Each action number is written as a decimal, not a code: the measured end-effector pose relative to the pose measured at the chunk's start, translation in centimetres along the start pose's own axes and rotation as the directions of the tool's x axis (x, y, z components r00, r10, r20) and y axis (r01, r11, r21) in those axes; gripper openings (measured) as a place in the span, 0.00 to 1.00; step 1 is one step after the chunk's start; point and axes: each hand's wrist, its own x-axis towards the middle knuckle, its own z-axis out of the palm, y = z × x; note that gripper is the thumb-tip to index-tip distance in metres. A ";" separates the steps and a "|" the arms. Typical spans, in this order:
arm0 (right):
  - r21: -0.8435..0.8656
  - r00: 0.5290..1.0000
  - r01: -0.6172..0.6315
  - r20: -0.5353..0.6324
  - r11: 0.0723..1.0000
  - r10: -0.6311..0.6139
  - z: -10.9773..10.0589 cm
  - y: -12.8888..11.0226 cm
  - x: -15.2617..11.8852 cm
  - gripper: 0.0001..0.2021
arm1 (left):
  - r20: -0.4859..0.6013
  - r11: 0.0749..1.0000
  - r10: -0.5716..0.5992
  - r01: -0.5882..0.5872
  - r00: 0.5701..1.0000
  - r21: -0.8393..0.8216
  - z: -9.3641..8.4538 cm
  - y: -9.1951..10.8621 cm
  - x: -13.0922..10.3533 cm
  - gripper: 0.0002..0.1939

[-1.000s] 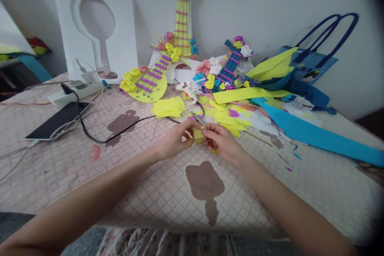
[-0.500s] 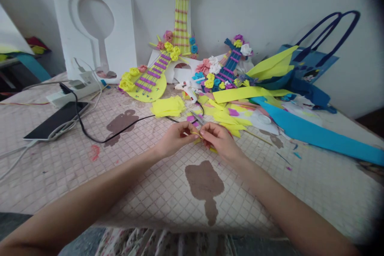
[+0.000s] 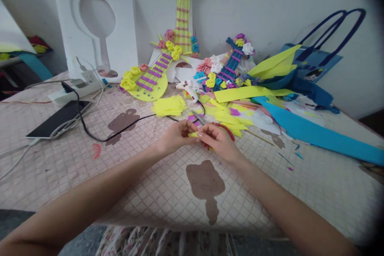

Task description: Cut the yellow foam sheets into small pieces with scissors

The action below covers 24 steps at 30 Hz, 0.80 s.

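Observation:
Between my fingertips is a small piece of yellow crepe paper (image 3: 193, 135), mostly covered by the fingers. My left hand (image 3: 179, 136) pinches it from the left, while my right hand (image 3: 216, 138) grips its other side, thumb and forefinger together. Red-handled scissors (image 3: 228, 131) lie just behind my right hand, their blades pointing away. A pile of cut yellow paper pieces (image 3: 169, 106) rests beyond my left hand. Behind the scissors, a white glue gun (image 3: 191, 92) lies on the table.
Yellow strips (image 3: 231, 118) and a long blue paper strip (image 3: 318, 132) spread to the right. Flower-trimmed paper guitars (image 3: 153, 74) stand along the wall. A phone (image 3: 60, 120), a power strip (image 3: 75, 91) and a black cord (image 3: 129, 128) occupy the left. A blue bag (image 3: 321, 62) stands back right.
The fingers have shifted slightly on the yellow paper, and more of its flat surface now shows. More of the red scissor handle is visible behind my right hand.

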 end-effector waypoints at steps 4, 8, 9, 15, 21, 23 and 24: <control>0.038 0.998 -0.015 -0.064 0.999 0.017 -0.1 -0.2 0.0 0.11 | 0.016 0.991 0.110 -0.111 0.994 0.070 -0.3 0.0 0.0 0.19; 0.089 0.994 -0.035 -0.102 0.995 0.044 -0.3 -0.3 0.1 0.11 | 0.040 0.943 0.242 -0.244 0.970 0.227 -0.5 0.7 -0.3 0.12; 0.088 0.994 -0.035 -0.103 0.996 0.044 -0.4 -0.3 0.1 0.11 | 0.047 0.927 0.259 -0.262 0.965 0.267 -0.5 0.9 -0.3 0.09; 0.016 0.995 0.011 -0.096 1.000 -0.010 -0.3 -0.5 -0.1 0.10 | 0.088 0.906 0.237 -0.253 0.968 0.339 -0.5 1.4 -0.3 0.07; 0.063 0.997 -0.015 -0.073 0.998 0.020 0.0 -0.6 -0.3 0.10 | 0.046 0.940 0.184 -0.189 0.982 0.284 -0.7 0.8 -0.2 0.10; 0.041 0.998 -0.010 -0.069 0.999 0.013 0.0 -0.7 -0.3 0.10 | 0.021 0.948 0.173 -0.173 0.985 0.267 -0.7 0.7 -0.2 0.11; 0.021 0.998 -0.005 -0.066 1.000 0.007 0.0 -0.7 -0.3 0.10 | 0.007 0.953 0.170 -0.166 0.985 0.254 -0.6 0.7 -0.2 0.12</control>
